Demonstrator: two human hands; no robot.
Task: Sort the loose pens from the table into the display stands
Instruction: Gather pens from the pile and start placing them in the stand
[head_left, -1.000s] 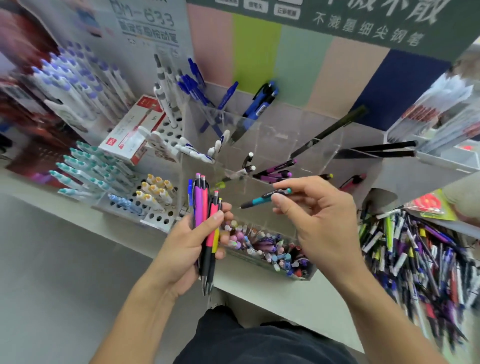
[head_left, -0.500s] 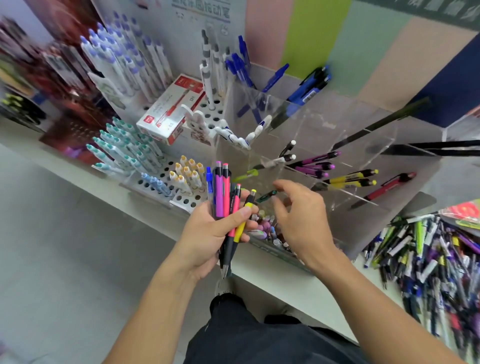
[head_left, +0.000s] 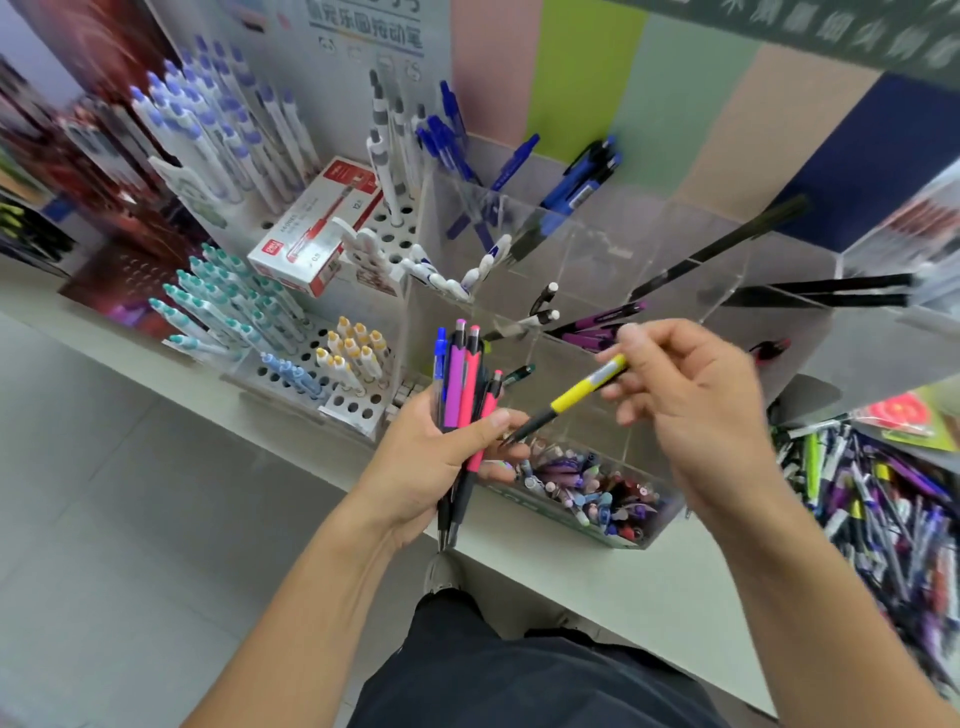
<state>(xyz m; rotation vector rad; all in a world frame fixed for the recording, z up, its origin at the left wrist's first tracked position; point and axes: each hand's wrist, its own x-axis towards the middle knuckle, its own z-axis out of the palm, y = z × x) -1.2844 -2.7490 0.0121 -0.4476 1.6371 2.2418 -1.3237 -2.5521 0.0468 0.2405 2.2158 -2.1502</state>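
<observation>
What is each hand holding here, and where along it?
The left hand clasps a bunch of pens around their lower barrels, tips down. The right hand pinches the yellow-grip pen near its upper end.

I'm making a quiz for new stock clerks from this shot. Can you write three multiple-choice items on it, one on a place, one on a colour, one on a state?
1. Where does the heap of loose pens lie?
A. at the right of the table
B. on the floor
C. on the red and white box

2. What colour is the grip of the pen in the right hand?
A. green
B. yellow
C. white

3. What is the left hand doing?
A. resting empty
B. gripping a bundle of pens
C. lifting a box

Answers: 1 A, the heap covers the table's right end. 2 B, a yellow band sits above the black tip. 3 B, the fingers close round several upright pens.
</observation>
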